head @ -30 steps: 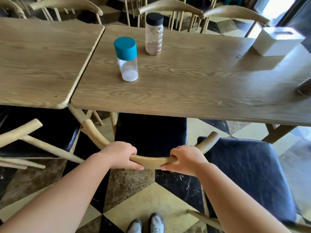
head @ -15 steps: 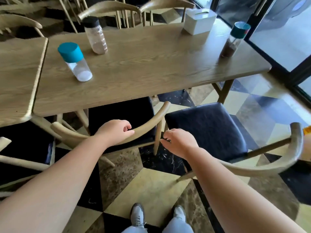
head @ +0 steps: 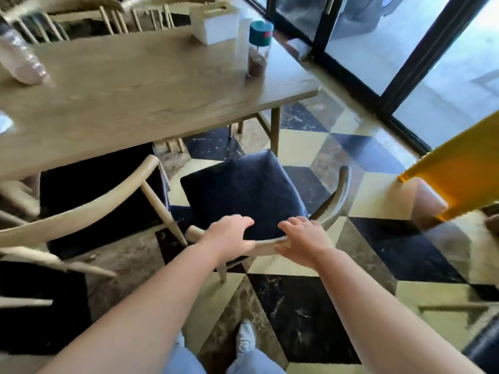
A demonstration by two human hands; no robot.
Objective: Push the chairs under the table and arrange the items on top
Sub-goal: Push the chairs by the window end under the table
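Hands shifted onto curved wooden chair back point(head: 266, 245)

The floor point(head: 297, 306) is tiled in a cube pattern of black marble, cream and brown. Along the far right run glass doors point(head: 445, 63) in black frames, with bright daylight coming through onto the pale ground outside. A yellow panel point(head: 459, 168) juts in at the right edge, and spindle-backed wooden chairs point(head: 113, 17) line the far side, blurred.
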